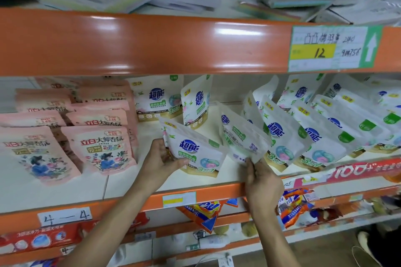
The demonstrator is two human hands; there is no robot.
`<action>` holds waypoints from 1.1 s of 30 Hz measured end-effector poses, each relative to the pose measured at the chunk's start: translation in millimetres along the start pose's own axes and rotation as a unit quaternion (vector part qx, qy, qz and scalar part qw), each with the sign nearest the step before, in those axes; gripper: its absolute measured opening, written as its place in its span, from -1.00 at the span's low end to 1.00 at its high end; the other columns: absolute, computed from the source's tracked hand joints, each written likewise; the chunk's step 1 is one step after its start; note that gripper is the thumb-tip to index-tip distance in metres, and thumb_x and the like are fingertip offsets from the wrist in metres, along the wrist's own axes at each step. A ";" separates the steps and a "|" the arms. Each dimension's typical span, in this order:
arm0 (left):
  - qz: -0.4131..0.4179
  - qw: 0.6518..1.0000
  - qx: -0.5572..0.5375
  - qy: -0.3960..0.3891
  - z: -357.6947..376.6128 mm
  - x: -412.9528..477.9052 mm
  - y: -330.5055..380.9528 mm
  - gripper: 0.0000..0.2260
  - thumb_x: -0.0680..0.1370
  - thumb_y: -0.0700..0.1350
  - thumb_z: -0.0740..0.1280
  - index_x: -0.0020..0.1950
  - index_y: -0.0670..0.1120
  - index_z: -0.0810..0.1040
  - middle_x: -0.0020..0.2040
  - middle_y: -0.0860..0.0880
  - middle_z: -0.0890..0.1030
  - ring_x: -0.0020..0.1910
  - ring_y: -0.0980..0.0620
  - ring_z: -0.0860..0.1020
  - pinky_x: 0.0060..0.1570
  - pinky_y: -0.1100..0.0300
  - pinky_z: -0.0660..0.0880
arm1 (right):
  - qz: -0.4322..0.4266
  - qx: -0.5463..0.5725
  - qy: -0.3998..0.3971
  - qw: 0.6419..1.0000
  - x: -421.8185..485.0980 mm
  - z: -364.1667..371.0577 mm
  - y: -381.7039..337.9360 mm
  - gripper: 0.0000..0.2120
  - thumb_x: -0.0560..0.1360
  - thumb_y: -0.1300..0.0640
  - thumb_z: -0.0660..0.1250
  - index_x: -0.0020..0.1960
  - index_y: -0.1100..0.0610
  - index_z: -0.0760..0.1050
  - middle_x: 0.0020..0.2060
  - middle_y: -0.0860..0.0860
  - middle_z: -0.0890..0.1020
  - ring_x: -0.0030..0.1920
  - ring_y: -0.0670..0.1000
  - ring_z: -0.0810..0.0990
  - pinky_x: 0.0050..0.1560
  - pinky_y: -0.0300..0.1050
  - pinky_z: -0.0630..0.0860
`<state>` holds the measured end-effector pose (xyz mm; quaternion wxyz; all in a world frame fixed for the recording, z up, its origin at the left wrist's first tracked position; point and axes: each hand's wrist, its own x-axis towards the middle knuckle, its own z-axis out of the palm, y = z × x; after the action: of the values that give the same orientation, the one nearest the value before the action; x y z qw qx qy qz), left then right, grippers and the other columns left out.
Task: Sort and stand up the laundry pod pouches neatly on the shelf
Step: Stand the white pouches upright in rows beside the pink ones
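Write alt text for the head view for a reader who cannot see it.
A left hand grips one white pouch and a right hand pinches a second white pouch at a shelf. Pink pouches sit at left; other white pouches lean at right.

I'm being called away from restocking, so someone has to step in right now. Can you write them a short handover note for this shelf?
Left hand grips the front-facing white pouch, which is tilted, near the front of the shelf.
Right hand pinches the back-facing white pouch by its bottom edge.
Done: pink pouches are grouped at the left; two upright white pouches stand at the back.
Left: stand both held pouches up, then straighten the leaning white pouches on the right.
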<state>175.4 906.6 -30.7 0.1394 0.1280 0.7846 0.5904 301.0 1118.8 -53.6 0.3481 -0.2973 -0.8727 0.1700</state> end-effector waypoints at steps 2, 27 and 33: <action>-0.002 1.000 -0.001 0.004 0.8 -0.8 1.1 -0.55 0.40 -0.24 0.52 0.14 -0.14 0.33 -0.02 0.13 0.56 -0.17 0.46 0.54 -0.22 0.49 0.47 | 0.011 0.013 0.006 1.000 0.0 -1.1 2.9 -0.69 0.51 0.07 0.29 -0.35 0.19 0.52 -0.45 0.09 0.60 -0.58 0.06 0.42 -0.49 -0.37 0.02; -0.016 1.000 0.017 0.013 -2.8 -12.4 2.8 -0.60 0.43 -0.11 0.51 0.13 -0.03 0.37 0.05 0.11 0.60 -0.10 0.41 0.55 -0.18 0.48 0.47 | 0.032 0.244 -0.065 0.967 -53.9 -25.9 -18.3 -0.70 0.43 0.27 0.44 0.06 0.02 0.43 -0.19 -0.01 0.52 -0.20 -0.11 0.54 -0.23 -0.38 0.42; -0.010 0.999 0.029 0.018 -9.8 -24.1 -2.1 -0.73 0.47 -0.02 0.46 0.05 0.04 0.41 0.04 0.06 0.64 0.03 0.13 0.61 -0.04 0.20 0.57 | 0.055 0.360 -0.235 0.901 -28.1 -10.2 -54.0 -0.50 0.46 0.16 0.45 0.31 -0.08 0.34 0.02 -0.24 0.55 -0.31 -0.10 0.55 -0.30 -0.22 0.52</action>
<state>194.1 888.6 -28.6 0.1275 0.1137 0.8051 0.5680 303.0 1060.4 -33.5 0.2065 -0.1509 -0.7905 0.5565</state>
